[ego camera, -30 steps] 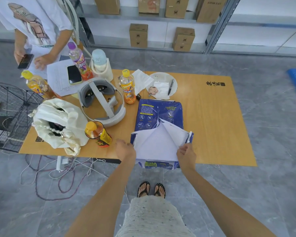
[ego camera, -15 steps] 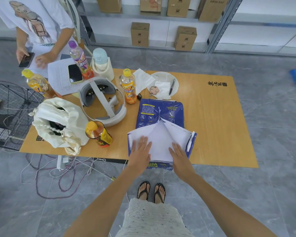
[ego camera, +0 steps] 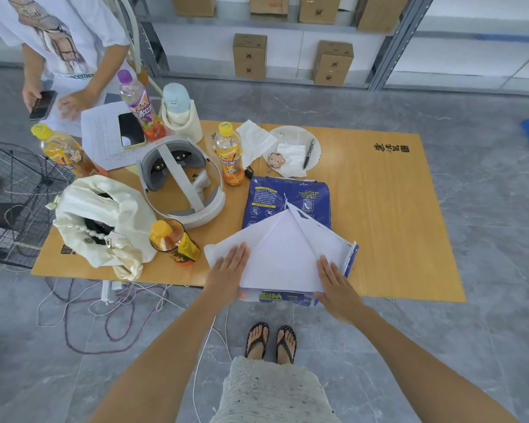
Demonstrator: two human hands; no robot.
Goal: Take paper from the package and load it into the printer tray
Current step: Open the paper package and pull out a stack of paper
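Note:
A blue paper package (ego camera: 287, 199) lies on the wooden table (ego camera: 394, 224), its near end hanging slightly over the front edge. That end is torn open, and white wrapper flaps and sheets (ego camera: 281, 257) are spread out in a fan. My left hand (ego camera: 226, 276) lies on the left flap, fingers on top and thumb under the near edge of the stack. My right hand (ego camera: 336, 285) holds the right side the same way. No printer or tray is in view.
An orange bottle (ego camera: 173, 242) lies just left of the package, beside a cream bag (ego camera: 104, 215) and a white headset (ego camera: 180, 178). An upright bottle (ego camera: 229, 154) and a plate with a pen (ego camera: 297, 145) stand behind. A person (ego camera: 61, 41) stands far left. Cables (ego camera: 104, 315) cross the floor.
Both hands moved from the wrapper's outer edges onto the top of the opened end. The flaps are spread wider, and the left one is pulled out to the left.

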